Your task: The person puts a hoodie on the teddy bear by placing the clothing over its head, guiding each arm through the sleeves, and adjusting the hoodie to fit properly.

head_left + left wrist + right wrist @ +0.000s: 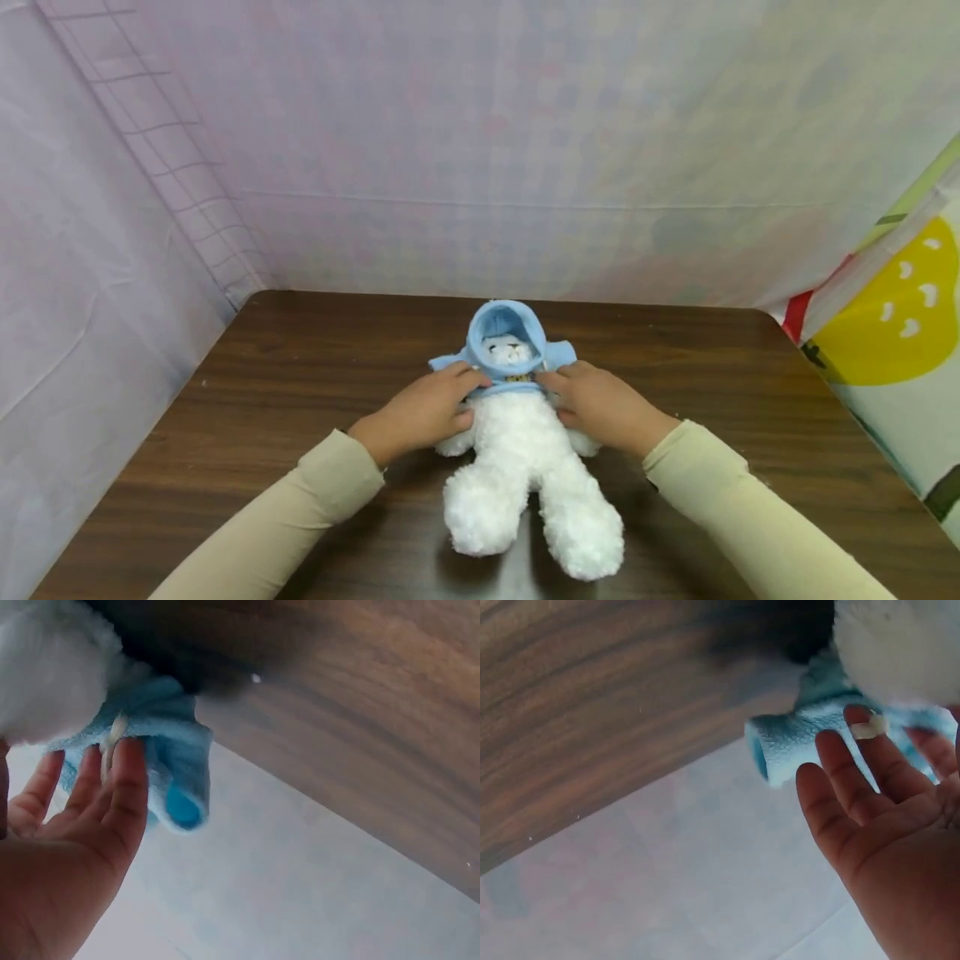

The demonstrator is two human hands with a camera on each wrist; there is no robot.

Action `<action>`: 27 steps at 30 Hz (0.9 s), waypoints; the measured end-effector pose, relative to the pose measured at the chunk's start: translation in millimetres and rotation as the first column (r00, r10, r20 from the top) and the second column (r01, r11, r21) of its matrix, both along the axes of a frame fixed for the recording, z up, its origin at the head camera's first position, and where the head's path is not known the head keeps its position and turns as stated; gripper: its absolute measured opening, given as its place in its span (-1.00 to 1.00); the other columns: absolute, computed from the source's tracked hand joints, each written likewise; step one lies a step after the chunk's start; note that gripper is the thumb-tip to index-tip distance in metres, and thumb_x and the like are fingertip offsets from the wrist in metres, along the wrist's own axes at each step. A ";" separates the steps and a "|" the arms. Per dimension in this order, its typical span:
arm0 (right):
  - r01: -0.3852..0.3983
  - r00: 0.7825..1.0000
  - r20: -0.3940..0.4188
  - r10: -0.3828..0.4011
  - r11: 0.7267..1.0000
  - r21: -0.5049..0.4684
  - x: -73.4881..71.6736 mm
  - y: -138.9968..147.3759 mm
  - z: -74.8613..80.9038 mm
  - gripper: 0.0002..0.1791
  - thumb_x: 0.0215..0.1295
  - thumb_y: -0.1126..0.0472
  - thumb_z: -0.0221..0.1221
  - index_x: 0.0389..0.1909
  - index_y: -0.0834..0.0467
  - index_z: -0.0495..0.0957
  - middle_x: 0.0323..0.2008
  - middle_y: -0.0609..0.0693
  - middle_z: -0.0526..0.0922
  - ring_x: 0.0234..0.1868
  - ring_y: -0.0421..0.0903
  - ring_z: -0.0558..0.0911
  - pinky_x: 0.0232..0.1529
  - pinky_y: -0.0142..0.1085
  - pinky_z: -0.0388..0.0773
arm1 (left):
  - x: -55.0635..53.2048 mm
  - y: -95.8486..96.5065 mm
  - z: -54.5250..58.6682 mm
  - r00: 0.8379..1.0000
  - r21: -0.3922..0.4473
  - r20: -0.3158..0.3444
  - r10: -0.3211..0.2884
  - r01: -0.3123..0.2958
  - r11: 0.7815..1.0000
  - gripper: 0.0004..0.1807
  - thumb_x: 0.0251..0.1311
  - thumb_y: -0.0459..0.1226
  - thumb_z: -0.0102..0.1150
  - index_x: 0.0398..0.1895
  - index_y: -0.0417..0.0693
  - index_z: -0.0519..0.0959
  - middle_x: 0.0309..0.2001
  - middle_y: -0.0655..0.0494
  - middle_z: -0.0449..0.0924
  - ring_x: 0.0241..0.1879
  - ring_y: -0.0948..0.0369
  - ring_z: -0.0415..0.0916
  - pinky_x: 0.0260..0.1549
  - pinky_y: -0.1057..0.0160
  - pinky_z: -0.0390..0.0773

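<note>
A white plush toy [517, 442] lies on its back at the middle of the table, its legs toward me. A light blue hoodie [504, 315] is over its head and upper chest, the face showing through the hood opening. The toy's arms hang below the hoodie, outside its short sleeves. My left hand [427, 408] touches the hoodie's left front near the hem, fingers extended and thumb apart. Opposite it, my right hand [607, 404] rests on the right front in a similar way. Pale drawstring ends [114, 739] show by the fingers in both wrist views.
The dark brown wooden table [315, 358] reaches back to a pale patterned cloth [525, 167]. Another cloth [90, 250] hangs along the left. At the right is a fabric with a yellow printed shape [892, 325].
</note>
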State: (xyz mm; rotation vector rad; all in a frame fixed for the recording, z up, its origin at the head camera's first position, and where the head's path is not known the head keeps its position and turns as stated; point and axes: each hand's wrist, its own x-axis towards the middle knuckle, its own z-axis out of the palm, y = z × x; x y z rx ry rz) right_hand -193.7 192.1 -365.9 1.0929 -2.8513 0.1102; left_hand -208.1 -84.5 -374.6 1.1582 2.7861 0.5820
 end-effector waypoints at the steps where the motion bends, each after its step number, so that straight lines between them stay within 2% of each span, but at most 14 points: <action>1: 0.003 1.000 -0.008 -0.003 1.000 -0.001 -0.6 2.1 1.9 -0.49 0.27 0.21 0.35 0.22 0.20 0.51 -0.06 0.12 0.61 -0.07 0.09 0.58 -0.14 -0.06 0.56 | -0.1 -1.5 1.4 1.000 0.024 -0.014 0.011 -0.010 1.000 -0.58 0.37 -0.24 0.15 0.28 -0.02 0.46 0.18 0.04 0.42 -0.08 0.20 0.50 -0.15 0.18 0.52; 4: 0.027 1.000 -0.012 -0.027 0.998 -0.050 -3.4 11.2 9.4 -0.58 0.31 0.19 0.31 0.15 0.20 0.57 0.02 0.13 0.59 0.01 0.10 0.55 -0.06 -0.03 0.54 | -0.8 -5.1 6.3 0.996 0.133 -0.087 0.029 -0.017 0.991 -0.62 0.36 -0.23 0.18 0.21 -0.06 0.51 0.11 0.05 0.45 -0.12 0.20 0.50 -0.19 0.19 0.53; 7: 0.108 0.994 0.022 -0.105 0.982 -0.155 -5.3 21.2 17.7 -0.68 0.37 0.17 0.25 0.08 0.19 0.61 0.01 0.10 0.59 0.01 0.08 0.58 -0.04 0.02 0.54 | -0.8 -6.8 11.8 0.991 0.226 -0.133 0.028 0.002 0.974 -0.66 0.35 -0.22 0.19 0.15 -0.09 0.54 0.03 0.05 0.48 -0.11 0.16 0.51 -0.17 0.17 0.54; 9: 0.179 0.983 0.071 -0.167 0.962 -0.207 -6.0 27.1 20.5 -0.70 0.41 0.14 0.21 0.06 0.20 0.61 0.00 0.10 0.61 -0.03 0.08 0.61 -0.06 0.04 0.54 | 0.3 -6.9 14.5 0.994 0.237 -0.105 0.010 0.015 0.971 -0.63 0.37 -0.17 0.19 0.17 -0.08 0.52 0.06 0.06 0.47 -0.06 0.15 0.51 -0.12 0.15 0.54; 11: 0.229 0.969 0.145 -0.201 0.950 -0.212 -6.4 30.8 19.6 -0.67 0.45 0.10 0.16 0.08 0.22 0.59 0.01 0.12 0.62 -0.04 0.09 0.63 -0.07 0.06 0.54 | 2.3 -6.1 16.9 0.999 0.203 -0.032 -0.014 0.020 0.979 -0.52 0.36 -0.06 0.19 0.26 -0.04 0.46 0.13 0.06 0.43 0.03 0.15 0.48 -0.04 0.12 0.52; 13: 0.225 0.956 0.231 -0.182 0.957 -0.181 -5.9 33.1 15.1 -0.63 0.50 0.08 0.09 0.13 0.25 0.55 0.04 0.16 0.61 0.01 0.13 0.61 -0.03 0.08 0.53 | 5.2 -4.9 18.2 0.997 0.157 0.069 -0.034 0.023 0.987 -0.37 0.32 0.06 0.21 0.36 0.01 0.37 0.21 0.08 0.36 0.11 0.16 0.45 0.04 0.10 0.50; 15: 0.186 0.941 0.311 -0.130 0.970 -0.156 -5.0 33.4 8.4 -0.59 0.54 0.08 0.03 0.20 0.28 0.50 0.09 0.19 0.59 0.08 0.15 0.58 0.02 0.09 0.51 | 8.2 -3.7 18.5 0.987 0.113 0.159 -0.034 0.016 0.994 -0.25 0.27 0.13 0.23 0.45 0.08 0.29 0.26 0.11 0.29 0.14 0.19 0.42 0.07 0.11 0.48; 18: 0.137 0.918 0.393 -0.055 0.973 -0.185 -3.8 32.0 -1.5 -0.57 0.58 0.06 -0.05 0.26 0.24 0.45 0.15 0.14 0.56 0.16 0.12 0.54 0.10 0.07 0.47 | 10.8 -2.9 17.3 0.973 0.086 0.228 -0.023 0.003 0.996 -0.16 0.20 0.15 0.28 0.49 0.12 0.24 0.27 0.14 0.24 0.09 0.24 0.41 0.05 0.15 0.48; 20: 0.125 0.909 0.417 -0.017 0.964 -0.233 -3.1 30.2 -5.3 -0.57 0.59 0.02 -0.08 0.27 0.19 0.44 0.15 0.08 0.57 0.16 0.07 0.55 0.10 0.04 0.47 | 12.1 -2.8 16.3 0.970 0.084 0.241 -0.012 -0.008 0.996 -0.16 0.19 0.13 0.30 0.49 0.13 0.23 0.25 0.14 0.23 0.05 0.25 0.41 0.02 0.17 0.49; 22: 0.140 0.889 0.458 0.002 0.951 -0.276 -1.5 26.6 -7.1 -0.58 0.59 -0.03 -0.09 0.26 0.09 0.44 0.10 -0.01 0.59 0.12 -0.02 0.57 0.08 0.00 0.48 | 13.1 -2.4 15.1 0.971 0.087 0.238 -0.006 -0.015 0.996 -0.16 0.19 0.13 0.31 0.49 0.13 0.24 0.25 0.14 0.23 0.03 0.26 0.41 -0.01 0.18 0.49; 27: 0.175 0.841 0.539 0.050 0.917 -0.358 3.8 9.6 -11.4 -0.59 0.56 -0.09 -0.05 0.27 0.00 0.38 -0.06 -0.12 0.63 -0.10 -0.17 0.61 -0.03 -0.15 0.51 | 15.3 -2.7 10.7 0.978 0.108 0.206 -0.018 -0.005 0.994 -0.23 0.18 0.11 0.33 0.43 0.15 0.33 0.26 0.14 0.22 0.05 0.24 0.41 0.00 0.19 0.49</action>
